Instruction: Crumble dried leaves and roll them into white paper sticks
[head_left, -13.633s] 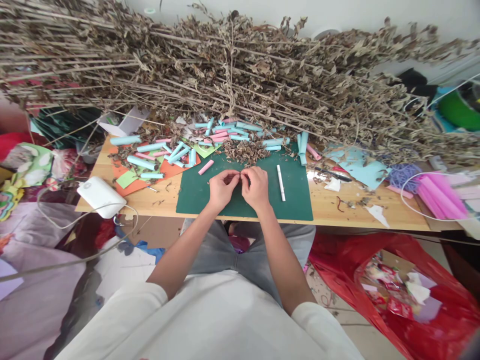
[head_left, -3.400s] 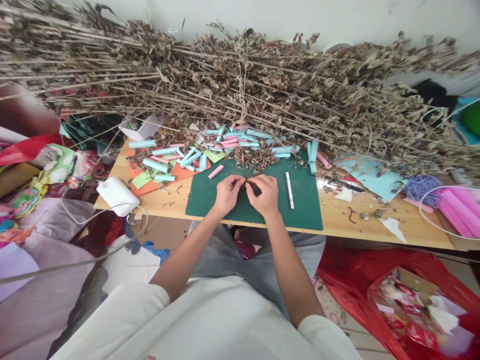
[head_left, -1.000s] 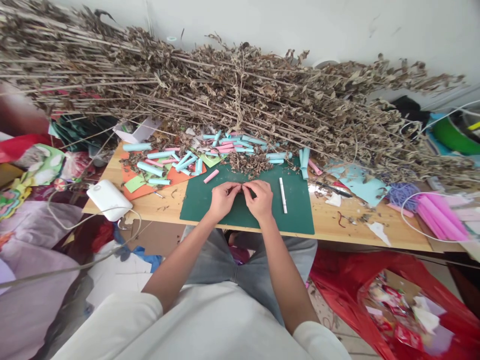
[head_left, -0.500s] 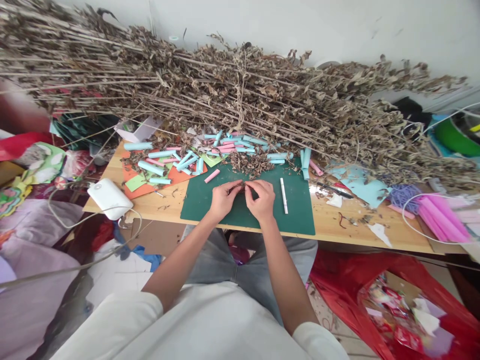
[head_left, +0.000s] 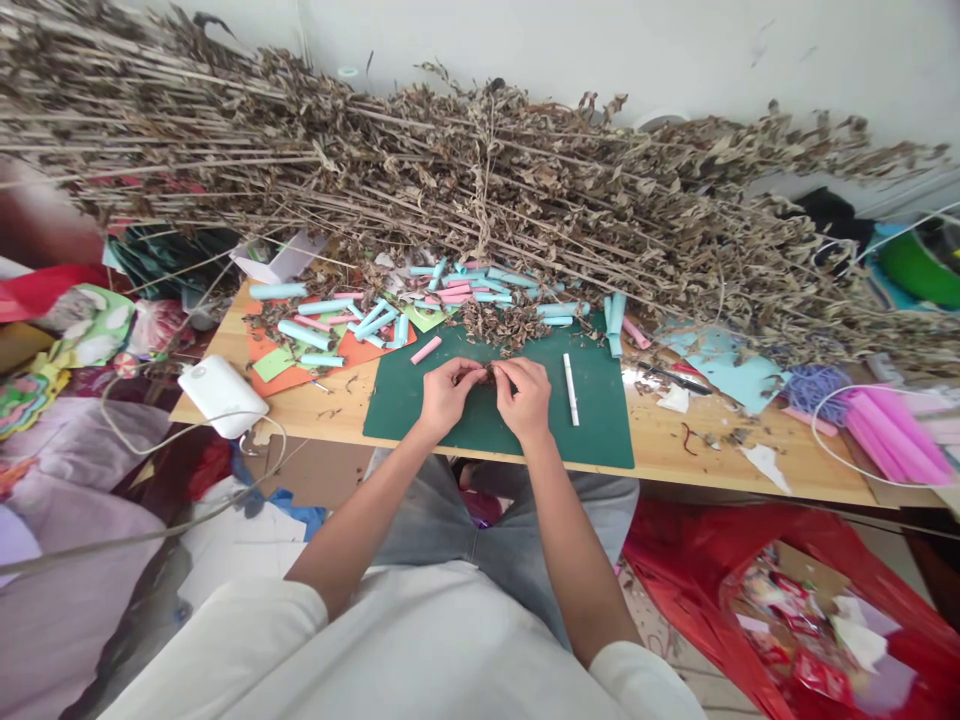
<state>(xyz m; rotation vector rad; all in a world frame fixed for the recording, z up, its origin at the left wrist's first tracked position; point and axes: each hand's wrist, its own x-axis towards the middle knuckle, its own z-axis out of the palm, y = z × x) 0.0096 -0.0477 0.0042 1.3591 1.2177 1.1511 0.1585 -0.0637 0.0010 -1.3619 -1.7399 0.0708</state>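
Note:
Over the green cutting mat (head_left: 405, 410), my left hand (head_left: 448, 397) and my right hand (head_left: 523, 394) meet fingertip to fingertip. Both are closed in a pinch on a small clump of dried leaves (head_left: 489, 374), partly hidden by the fingers. Just beyond them lies a pile of crumbled dried leaves (head_left: 502, 325). A white marker-like stick (head_left: 571, 390) rests on the mat to the right of my right hand. On the mat's left side lies a short pink paper roll (head_left: 426, 349).
Blue paper rolls (head_left: 375, 322) and pink ones are scattered behind the mat. A large heap of dried stalks (head_left: 450, 180) spans the back. At left sits a white power bank (head_left: 223, 396) with a cable; at right, pink paper (head_left: 896, 435). A red bag (head_left: 675, 560) stands below.
My hands stay together over the mat, with the fingertips shifting slightly around the leaf clump. The whole view has moved a little; nothing else visibly differs.

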